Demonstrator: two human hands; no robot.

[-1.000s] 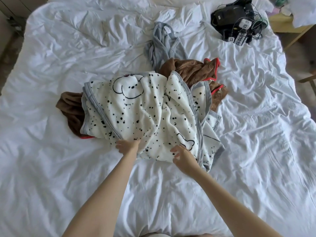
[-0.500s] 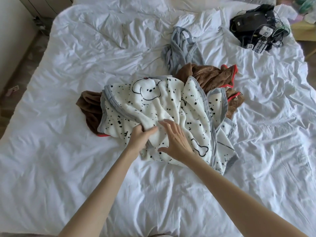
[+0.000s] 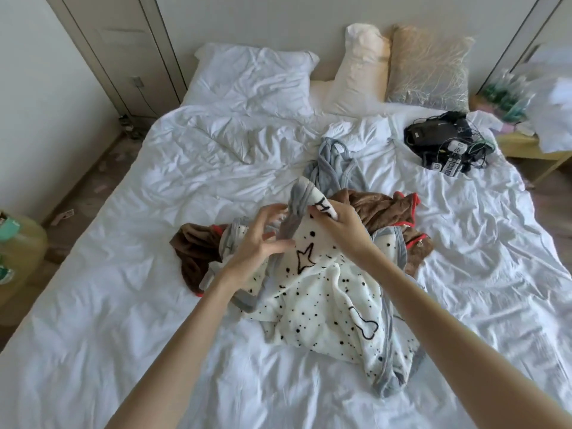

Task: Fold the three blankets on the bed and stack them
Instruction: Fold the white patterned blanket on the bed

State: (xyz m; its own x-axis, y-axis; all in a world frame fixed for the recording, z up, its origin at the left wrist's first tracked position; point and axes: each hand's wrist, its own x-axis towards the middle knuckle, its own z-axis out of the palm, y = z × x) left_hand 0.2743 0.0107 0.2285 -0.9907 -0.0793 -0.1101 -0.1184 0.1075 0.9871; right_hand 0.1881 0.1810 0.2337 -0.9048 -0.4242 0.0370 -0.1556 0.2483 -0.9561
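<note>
Bed (image 3: 130, 305) fills most of the frame, white wrinkled cover. All three blankets are heaped at centre, none folded or stacked, so I'd call this the very start.

Spotted blanket (image 3: 325, 298), white with black dots and grey trim, is the biggest and lies on top, centre to lower right. I've got one end raised at frame centre while the rest trails down to the lower right and rests on the bed. Long axis as it hangs: centre to lower right, raised end pointing to the top of the frame. My read: it's lifted to free it from the heap and find a corner, since it can't be squared up while bunched.

Brown blanket (image 3: 380, 209) with red edging sits under it, showing on both sides, left of centre and right of centre. It's crumpled, with no clear axis.

Grey blanket (image 3: 334, 168) lies just above the brown one, twisted into a narrow bundle running roughly up-down in the frame.

Right hand (image 3: 346, 224) is closed, pinching the raised spotted edge near the grey trim. Left hand (image 3: 263, 243) has spread, curled fingers against the trim just left of it. I can't tell whether it has a real grip.
</note>
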